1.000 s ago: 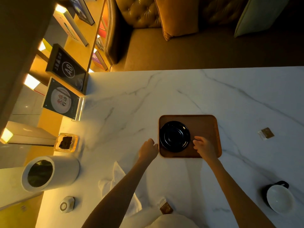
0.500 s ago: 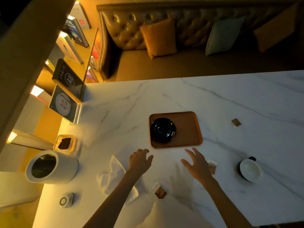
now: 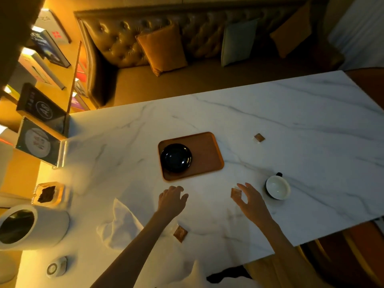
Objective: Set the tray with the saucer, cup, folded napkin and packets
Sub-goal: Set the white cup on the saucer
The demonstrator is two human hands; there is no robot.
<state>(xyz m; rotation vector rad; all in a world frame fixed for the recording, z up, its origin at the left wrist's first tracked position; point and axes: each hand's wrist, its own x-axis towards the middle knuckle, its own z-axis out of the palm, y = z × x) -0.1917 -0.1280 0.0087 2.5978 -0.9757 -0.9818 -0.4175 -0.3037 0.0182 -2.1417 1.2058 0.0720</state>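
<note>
Head view: the cup (image 3: 278,187) stands on the tabletop (image 3: 291,121) just right of the right grip (image 3: 252,201), spread and empty; the left grip (image 3: 171,199), loosely apart, hangs farther off.

Veined white marble counter (image 3: 291,121), a brown tray (image 3: 207,154) near its middle.
Right of the tray and nearer: a white cup (image 3: 278,187). Far right: one packet (image 3: 259,138). Just in front: a second packet (image 3: 236,193). Further toward the near edge: a third packet (image 3: 180,233). Near left: a white napkin (image 3: 119,223). Far left: a white cylinder (image 3: 41,227), a small glass dish (image 3: 47,193) and a round puck (image 3: 56,268).
</note>
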